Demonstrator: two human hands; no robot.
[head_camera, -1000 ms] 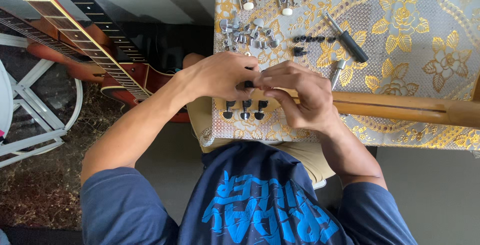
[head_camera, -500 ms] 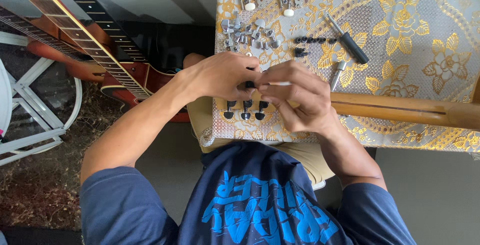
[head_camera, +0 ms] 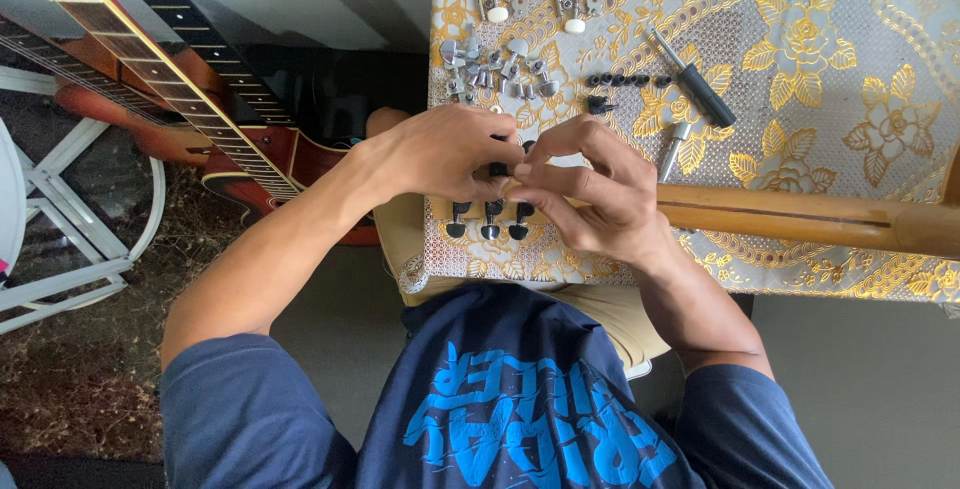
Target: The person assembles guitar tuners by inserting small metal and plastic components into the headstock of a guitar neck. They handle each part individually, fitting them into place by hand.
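Wooden guitar neck (head_camera: 800,217) on gold floral cloth (head_camera: 850,69); left hand (head_camera: 440,154), right hand (head_camera: 590,194) pinching black tuning pegs (head_camera: 488,231)

Both hands (head_camera: 530,174) pinch black tuners (head_camera: 488,224) on the guitar neck (head_camera: 800,217).

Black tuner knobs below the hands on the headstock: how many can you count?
3: black tuner knobs in a row below the hands, left, middle, right. Others may be hidden under the fingers.
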